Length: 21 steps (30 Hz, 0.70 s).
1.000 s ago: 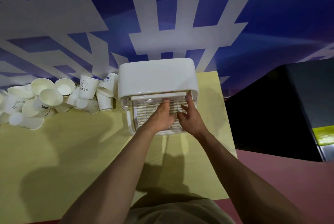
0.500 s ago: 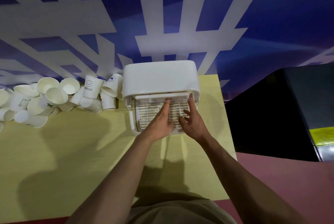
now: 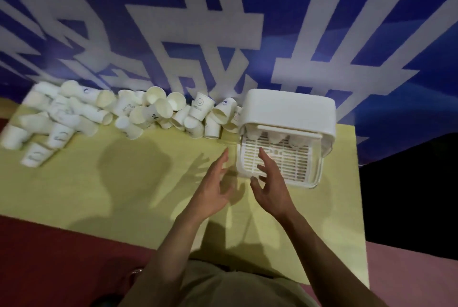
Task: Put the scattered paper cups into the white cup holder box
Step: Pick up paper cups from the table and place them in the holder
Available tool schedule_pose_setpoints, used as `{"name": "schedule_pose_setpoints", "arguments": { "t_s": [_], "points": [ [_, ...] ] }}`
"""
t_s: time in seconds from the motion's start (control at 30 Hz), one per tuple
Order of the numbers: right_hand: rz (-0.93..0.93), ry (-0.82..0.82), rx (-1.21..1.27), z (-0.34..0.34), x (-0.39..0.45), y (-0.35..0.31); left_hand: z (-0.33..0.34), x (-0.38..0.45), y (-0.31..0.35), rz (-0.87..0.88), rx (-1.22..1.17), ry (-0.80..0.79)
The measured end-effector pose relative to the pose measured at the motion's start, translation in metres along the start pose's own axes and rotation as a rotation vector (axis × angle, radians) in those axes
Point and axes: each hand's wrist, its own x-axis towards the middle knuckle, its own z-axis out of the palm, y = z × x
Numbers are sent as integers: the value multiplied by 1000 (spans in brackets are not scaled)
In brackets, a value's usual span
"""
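Note:
The white cup holder box point(image 3: 288, 111) stands at the back right of the yellow table, its slatted tray point(image 3: 285, 163) pulled out toward me. A few upturned cups point(image 3: 275, 137) stand at the tray's back, under the lid. A long heap of white paper cups point(image 3: 124, 113) lies along the wall to the box's left. My left hand point(image 3: 213, 192) hovers over the table just left of the tray, fingers spread and empty. My right hand point(image 3: 270, 182) is above the tray's front left corner, fingers loosely spread, holding nothing.
The yellow table point(image 3: 111, 182) ends at a blue wall with white lettering point(image 3: 198, 34). A dark drop point(image 3: 409, 195) lies beyond the table's right edge. A red floor point(image 3: 49, 257) shows at the front left.
Both hands have drawn back out of the box's tray toward me and to the left. The view has swung left, so more of the cup heap shows.

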Motion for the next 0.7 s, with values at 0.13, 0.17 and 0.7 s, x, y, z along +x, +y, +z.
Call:
{"name": "schedule_pose_setpoints", "arguments": {
  "t_s": [0.13,0.17,0.7],
  "points": [
    [-114,-124,-41,59,17,-40,-69,-25,-45,-75,-2,172],
    [-133,-142,-53,74,21,-51,-89,-30,-58,-90,-7,209],
    [-155,-256,-154,362,97,-203,-465,-67,-312,-347,284,733]
  ]
}}
